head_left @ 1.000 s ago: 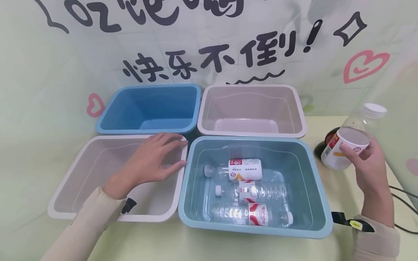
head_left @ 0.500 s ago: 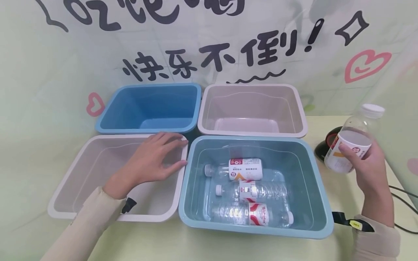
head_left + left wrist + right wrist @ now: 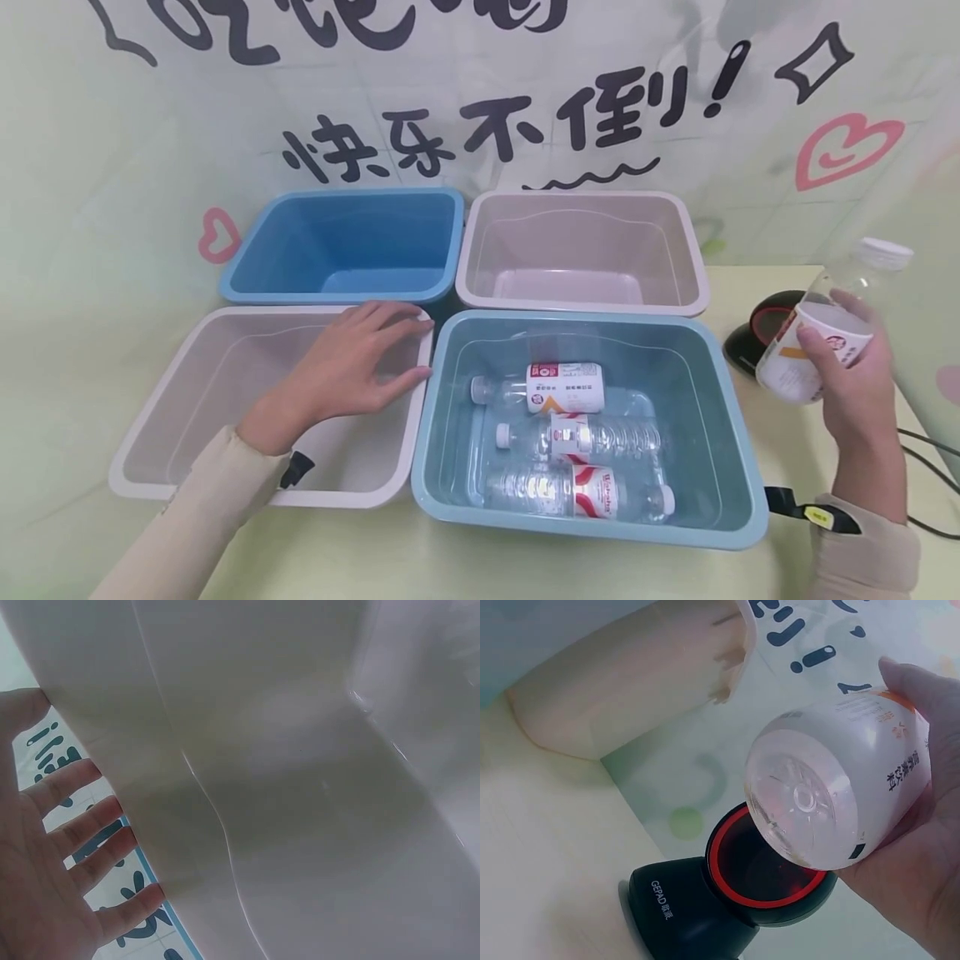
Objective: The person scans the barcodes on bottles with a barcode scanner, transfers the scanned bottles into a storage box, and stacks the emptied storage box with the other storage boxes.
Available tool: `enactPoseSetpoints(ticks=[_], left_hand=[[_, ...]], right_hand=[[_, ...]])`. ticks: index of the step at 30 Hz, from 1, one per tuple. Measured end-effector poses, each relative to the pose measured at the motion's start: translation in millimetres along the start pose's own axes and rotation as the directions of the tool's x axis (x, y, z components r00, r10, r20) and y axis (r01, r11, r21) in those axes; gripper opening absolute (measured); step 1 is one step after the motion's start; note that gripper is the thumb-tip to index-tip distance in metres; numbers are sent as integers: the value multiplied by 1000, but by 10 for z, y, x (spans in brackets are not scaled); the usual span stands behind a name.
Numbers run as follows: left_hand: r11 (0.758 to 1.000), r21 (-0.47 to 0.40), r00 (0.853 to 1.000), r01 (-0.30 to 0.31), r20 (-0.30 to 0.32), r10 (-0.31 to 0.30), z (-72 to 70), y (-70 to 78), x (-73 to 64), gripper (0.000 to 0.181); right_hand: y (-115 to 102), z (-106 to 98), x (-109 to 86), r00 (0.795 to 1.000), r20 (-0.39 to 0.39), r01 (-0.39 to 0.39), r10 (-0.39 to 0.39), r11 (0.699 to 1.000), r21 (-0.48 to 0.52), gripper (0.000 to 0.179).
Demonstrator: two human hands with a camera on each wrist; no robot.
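Observation:
My right hand (image 3: 858,375) grips a clear plastic bottle (image 3: 813,350) with a white cap and a white label, tilted with its cap up to the right. In the right wrist view, the bottle's base (image 3: 802,795) overlaps a black scanner (image 3: 697,900) with a red ring around its window. My left hand (image 3: 352,358) reaches over the front left beige bin (image 3: 168,417), its spread fingertips (image 3: 150,896) at the bin's right rim. Beside it, a teal bin (image 3: 723,500) holds a wide bottle (image 3: 562,387) with a white label and two slimmer bottles (image 3: 600,437) lying on their sides.
A blue bin (image 3: 360,242) and a pinkish bin (image 3: 573,242) stand behind, against a printed wall sheet (image 3: 480,67). Black cables (image 3: 930,462) run along the table's right side. A black strap (image 3: 813,512) sits on my right wrist.
The right hand and its bottle have shifted slightly right, uncovering more of the scanner. My left hand stays in place at the rim.

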State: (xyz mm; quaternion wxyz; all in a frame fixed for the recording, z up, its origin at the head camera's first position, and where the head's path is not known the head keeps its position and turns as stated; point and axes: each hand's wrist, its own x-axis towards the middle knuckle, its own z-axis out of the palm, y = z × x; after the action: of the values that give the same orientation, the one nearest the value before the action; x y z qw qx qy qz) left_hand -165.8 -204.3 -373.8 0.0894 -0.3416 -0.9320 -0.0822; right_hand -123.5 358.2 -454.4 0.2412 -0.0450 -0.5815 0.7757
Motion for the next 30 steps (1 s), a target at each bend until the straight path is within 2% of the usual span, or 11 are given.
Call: enactPoseSetpoints(ticks=[4, 9, 13, 24, 30], left_hand=[[1000, -1, 1000, 9, 5, -9, -9, 9, -3, 59], [1000, -3, 1000, 18, 12, -18, -7, 9, -9, 60], [1000, -2, 1000, 14, 11, -14, -2, 4, -7, 60], [1000, -7, 1000, 19, 11, -19, 7, 6, -15, 61], [1000, 2, 1000, 13, 9, -13, -13, 13, -6, 60]], right_hand=[[32, -27, 13, 999, 19, 24, -25, 997, 78, 60], [40, -62, 25, 996, 89, -2, -11, 989, 149, 55], [42, -74, 31, 994, 112, -2, -16, 988, 157, 53], [42, -47, 32, 985, 149, 91, -88, 996, -14, 57], [26, 9, -8, 992, 108, 76, -70, 996, -53, 58]])
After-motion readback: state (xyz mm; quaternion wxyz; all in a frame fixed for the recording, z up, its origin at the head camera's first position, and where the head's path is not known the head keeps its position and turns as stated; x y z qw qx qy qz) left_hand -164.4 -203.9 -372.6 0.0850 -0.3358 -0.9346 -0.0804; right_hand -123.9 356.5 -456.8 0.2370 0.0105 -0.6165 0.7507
